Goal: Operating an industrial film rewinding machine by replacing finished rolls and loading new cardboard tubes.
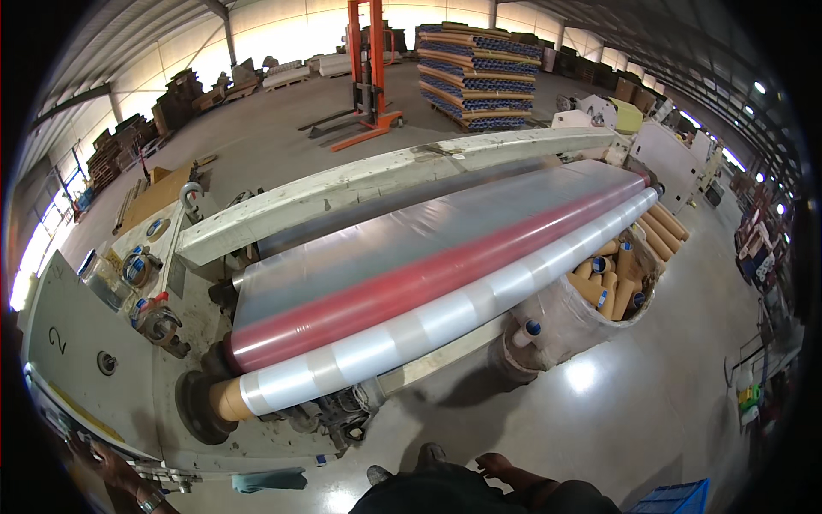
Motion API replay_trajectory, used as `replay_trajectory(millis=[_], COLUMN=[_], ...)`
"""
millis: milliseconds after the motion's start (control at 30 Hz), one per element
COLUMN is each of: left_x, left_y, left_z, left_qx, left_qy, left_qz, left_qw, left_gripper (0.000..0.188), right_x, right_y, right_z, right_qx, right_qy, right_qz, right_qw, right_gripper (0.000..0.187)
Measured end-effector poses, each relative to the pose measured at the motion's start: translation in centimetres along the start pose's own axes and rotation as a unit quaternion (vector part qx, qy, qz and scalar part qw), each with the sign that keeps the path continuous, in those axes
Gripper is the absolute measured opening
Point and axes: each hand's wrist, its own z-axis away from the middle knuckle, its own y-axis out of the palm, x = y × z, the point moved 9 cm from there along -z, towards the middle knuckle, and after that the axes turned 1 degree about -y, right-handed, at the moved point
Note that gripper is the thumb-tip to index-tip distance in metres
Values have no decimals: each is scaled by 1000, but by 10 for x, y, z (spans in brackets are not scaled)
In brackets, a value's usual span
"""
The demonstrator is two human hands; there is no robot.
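Note:
My left hand [107, 467], with a metal watch [151, 500] on its wrist, reaches to the lower edge of the machine's pale side panel [81, 368]. Its fingers look stretched and apart; shadow hides whether they touch anything. Low beside my body hangs my right hand [495, 467], loosely open, nothing in it. Across the machine in front of me lies a long roll of clear film [402, 343] on a brown cardboard core [228, 400], its left end against a dark round chuck [201, 407]. Right behind it runs a red roller [428, 278] with clear film sheet [445, 218] beyond.
Cardboard cores fill a plastic-lined bin [565, 321] right of the machine. Tape rolls [137, 267] and a red-handled tape dispenser [159, 321] sit on its left end. A teal cloth [270, 480] hangs below. An orange lift stacker [373, 77] and stacked rolls [478, 77] stand behind.

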Motion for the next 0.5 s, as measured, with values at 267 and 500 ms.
replay_trajectory(millis=[267,500], left_x=[11,16], left_y=[-2,-3], left_z=[1,3], left_qx=[-1,-8], left_qy=[27,14], left_qz=[-27,-12], left_qw=[999,1000], left_gripper=[53,52], right_x=[16,14], right_y=[3,4], right_z=[7,9], right_qx=[-36,-42], right_qy=[-1,25], right_qz=[-34,-15], right_qw=[999,999], right_gripper=[39,44])
